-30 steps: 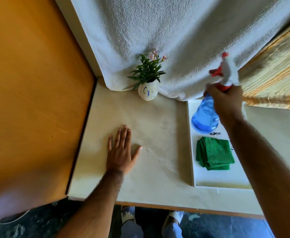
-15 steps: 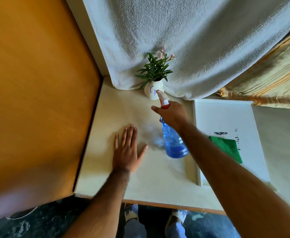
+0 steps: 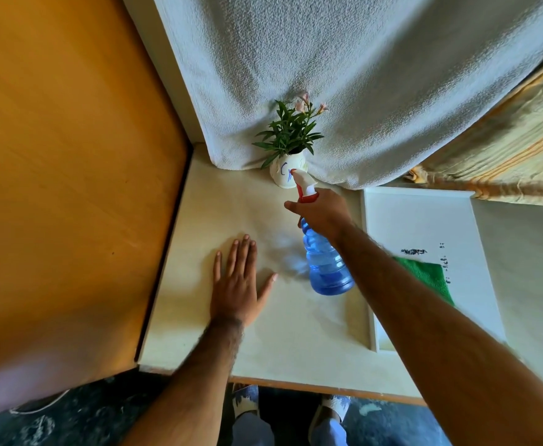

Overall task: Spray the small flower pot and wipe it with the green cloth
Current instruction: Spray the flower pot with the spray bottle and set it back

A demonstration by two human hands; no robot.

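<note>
A small white flower pot with blue marks and a green plant with pink flowers stands at the back of the table, against the white towel. My right hand grips the neck of a blue spray bottle with a white and red head; its nozzle points at the pot from close by. My left hand lies flat on the table, fingers spread, holding nothing. The green cloth lies folded on the white tray, partly hidden by my right forearm.
A white tray sits on the right of the cream table. A white towel hangs behind the pot. An orange wooden panel walls the left side. A striped yellow fabric hangs at right. Feet show below the table's front edge.
My right hand carried the spray bottle from above the tray leftward to in front of the pot. In the last half second it has held there. My left hand has stayed flat.
</note>
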